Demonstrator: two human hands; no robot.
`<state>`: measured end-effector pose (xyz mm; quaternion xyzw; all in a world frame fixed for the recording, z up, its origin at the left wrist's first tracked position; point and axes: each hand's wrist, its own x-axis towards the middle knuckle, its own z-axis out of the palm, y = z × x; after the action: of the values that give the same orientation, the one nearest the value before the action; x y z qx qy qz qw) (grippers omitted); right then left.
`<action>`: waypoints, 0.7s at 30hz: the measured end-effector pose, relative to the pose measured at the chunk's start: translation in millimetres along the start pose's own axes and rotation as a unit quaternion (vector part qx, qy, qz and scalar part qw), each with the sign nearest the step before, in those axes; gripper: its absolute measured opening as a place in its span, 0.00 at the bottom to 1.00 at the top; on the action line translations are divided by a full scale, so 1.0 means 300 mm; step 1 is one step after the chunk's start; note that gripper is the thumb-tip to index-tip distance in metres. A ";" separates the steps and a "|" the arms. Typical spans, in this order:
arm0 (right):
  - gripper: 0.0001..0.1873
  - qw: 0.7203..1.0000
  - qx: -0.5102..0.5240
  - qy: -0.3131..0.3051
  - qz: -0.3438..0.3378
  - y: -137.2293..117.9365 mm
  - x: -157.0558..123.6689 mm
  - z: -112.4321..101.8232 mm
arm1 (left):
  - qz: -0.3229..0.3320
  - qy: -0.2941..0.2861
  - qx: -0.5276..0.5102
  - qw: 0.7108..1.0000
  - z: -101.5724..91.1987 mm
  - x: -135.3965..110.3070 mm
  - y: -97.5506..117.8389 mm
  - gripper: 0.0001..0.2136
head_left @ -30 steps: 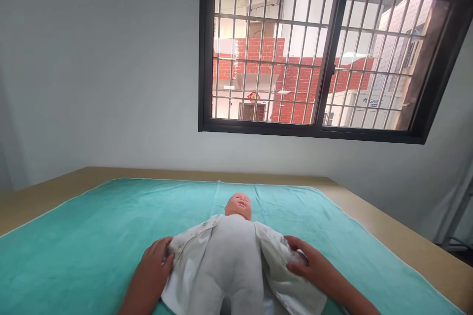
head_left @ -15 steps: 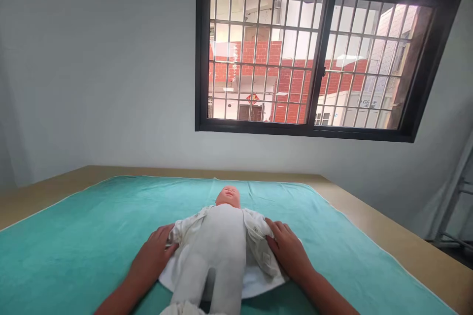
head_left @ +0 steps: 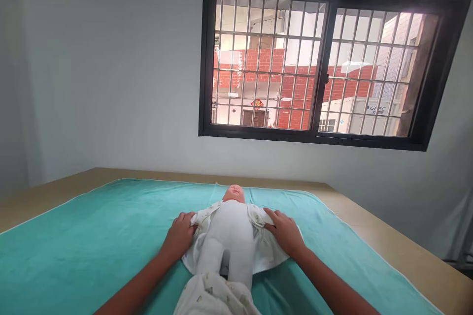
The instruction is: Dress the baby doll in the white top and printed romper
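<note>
White patterned cloth: lay bunched over doll's lower legs.
Left hand: thumb and fingers grasped one sleeve of jacket.
Right hand: thumb and fingers grasped the other sleeve.
Jacket: white, spread open beneath doll.
Doll: lay face up between both hands, on green sheet.
Table: wooden-looking, rimmed sheet.
Window: barred, dark-framed, in far wall.

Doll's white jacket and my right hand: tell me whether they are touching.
Touching. The head view shows the right hand against the sleeve of the white jacket, its fingertips overlapping the cloth with no gap.
</note>
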<state>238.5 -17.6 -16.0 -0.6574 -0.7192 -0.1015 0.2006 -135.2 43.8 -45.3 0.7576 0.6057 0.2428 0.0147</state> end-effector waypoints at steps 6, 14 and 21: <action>0.24 0.998 -0.003 0.054 0.026 0.023 0.017 0.127 | -0.041 0.056 -0.005 0.998 0.084 -0.002 -0.033 0.18; 0.35 0.986 -0.017 0.140 -0.085 -0.021 -0.019 0.137 | 0.117 0.175 -0.061 0.976 0.008 -0.057 0.011 0.13; 0.30 0.963 0.083 0.138 -0.217 -0.149 -0.099 0.059 | 0.212 0.039 -0.190 0.958 -0.015 -0.167 0.113 0.14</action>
<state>193.4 -42.4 -39.4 -0.4460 -0.8161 -0.1718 0.3250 -113.5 -12.7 -48.3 0.8418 0.3741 0.3802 0.0831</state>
